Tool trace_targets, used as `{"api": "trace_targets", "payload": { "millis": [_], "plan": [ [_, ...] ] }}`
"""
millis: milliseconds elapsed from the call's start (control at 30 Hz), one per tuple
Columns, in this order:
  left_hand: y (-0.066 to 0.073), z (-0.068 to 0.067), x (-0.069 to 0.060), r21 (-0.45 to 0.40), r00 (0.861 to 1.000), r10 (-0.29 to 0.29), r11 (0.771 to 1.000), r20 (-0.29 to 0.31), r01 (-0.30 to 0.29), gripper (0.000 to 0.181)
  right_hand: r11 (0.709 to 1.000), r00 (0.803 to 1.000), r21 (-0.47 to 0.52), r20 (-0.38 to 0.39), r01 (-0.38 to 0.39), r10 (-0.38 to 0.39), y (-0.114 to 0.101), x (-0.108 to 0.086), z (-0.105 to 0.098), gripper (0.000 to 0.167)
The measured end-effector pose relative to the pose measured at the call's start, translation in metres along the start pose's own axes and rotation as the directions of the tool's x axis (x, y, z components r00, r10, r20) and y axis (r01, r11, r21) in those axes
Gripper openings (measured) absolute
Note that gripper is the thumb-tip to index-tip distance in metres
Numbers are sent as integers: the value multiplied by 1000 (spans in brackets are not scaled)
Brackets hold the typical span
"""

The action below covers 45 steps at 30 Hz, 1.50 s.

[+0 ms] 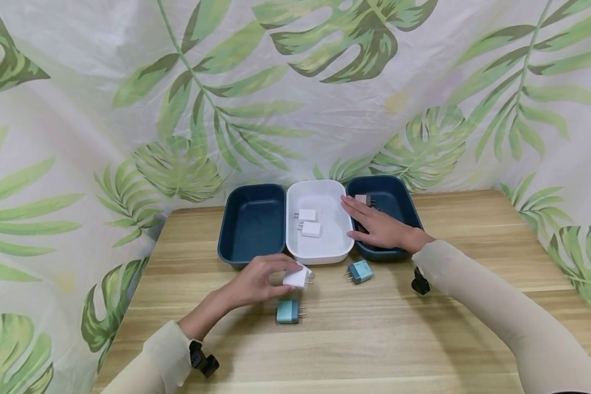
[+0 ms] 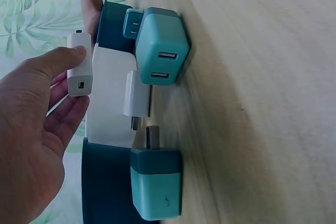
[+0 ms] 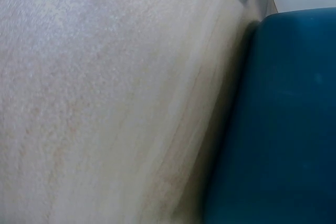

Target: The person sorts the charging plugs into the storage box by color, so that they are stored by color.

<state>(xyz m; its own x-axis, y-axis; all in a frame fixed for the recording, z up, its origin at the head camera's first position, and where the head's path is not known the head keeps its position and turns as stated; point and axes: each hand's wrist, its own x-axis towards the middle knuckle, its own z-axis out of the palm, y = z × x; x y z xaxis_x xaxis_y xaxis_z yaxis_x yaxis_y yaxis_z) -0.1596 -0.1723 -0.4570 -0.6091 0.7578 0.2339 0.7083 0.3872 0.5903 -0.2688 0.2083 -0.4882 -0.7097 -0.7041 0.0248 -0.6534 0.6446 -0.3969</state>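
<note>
My left hand (image 1: 261,279) pinches a white charger plug (image 2: 80,66) between thumb and fingers, just in front of the white tray (image 1: 342,253). Another white charger (image 2: 137,94) stands on the table beside it, mostly hidden behind the held one in the head view. A teal charger (image 1: 288,312) lies nearer me, its prongs pointing right. My right hand (image 1: 381,227) reaches over the right dark blue tray (image 1: 399,191), with fingers extended towards the rim shared with the white tray. Its palm side is hidden. A second teal charger (image 1: 360,271) lies in front of these trays.
Two white chargers (image 1: 311,229) lie inside the white tray. A pinkish charger (image 1: 361,200) and dark prongs show in the right tray. The left dark blue tray (image 1: 253,232) adjoins the white one. A leaf-patterned cloth (image 1: 256,131) hangs behind the wooden table (image 1: 374,339).
</note>
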Motion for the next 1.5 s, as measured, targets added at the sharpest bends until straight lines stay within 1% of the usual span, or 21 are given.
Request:
{"api": "trace_targets", "payload": {
  "millis": [133, 333, 533, 733, 1033, 1267, 1500],
  "plan": [
    [1, 0, 7, 19, 1000, -13, 1000, -27, 14, 36, 1000, 1000, 3, -2, -1, 1, -1, 0, 0, 83],
    [4, -4, 21, 39, 995, -64, 997, -83, 67, 38, 1000, 1000, 5, -5, -4, 4, -1, 0, 0, 83],
    [3, -8, 34, 71, 984, -82, 993, -156, 94, 38, 1000, 1000, -8, -16, -1, 1, 0, 0, 1, 84],
    [-2, -12, 44, 53, 972, -97, 992, -212, 110, 37, 1000, 1000, -2, -24, 5, -5, 0, 0, 0, 84],
    [-9, -14, 62, 61, 972, -107, 991, -208, 122, 35, 1000, 1000, 2, -18, -2, 2, -1, 0, 0, 83],
    [-17, -13, 71, 74, 972, -112, 989, -205, 130, 36, 1000, 1000, -2, -9, -5, 5, -1, 0, 2, 83],
    [-26, -11, 80, 89, 971, -149, 982, -187, 168, 37, 1000, 1000, 0, -8, -8, 8, -2, 0, 1, 82]
  ]
}}
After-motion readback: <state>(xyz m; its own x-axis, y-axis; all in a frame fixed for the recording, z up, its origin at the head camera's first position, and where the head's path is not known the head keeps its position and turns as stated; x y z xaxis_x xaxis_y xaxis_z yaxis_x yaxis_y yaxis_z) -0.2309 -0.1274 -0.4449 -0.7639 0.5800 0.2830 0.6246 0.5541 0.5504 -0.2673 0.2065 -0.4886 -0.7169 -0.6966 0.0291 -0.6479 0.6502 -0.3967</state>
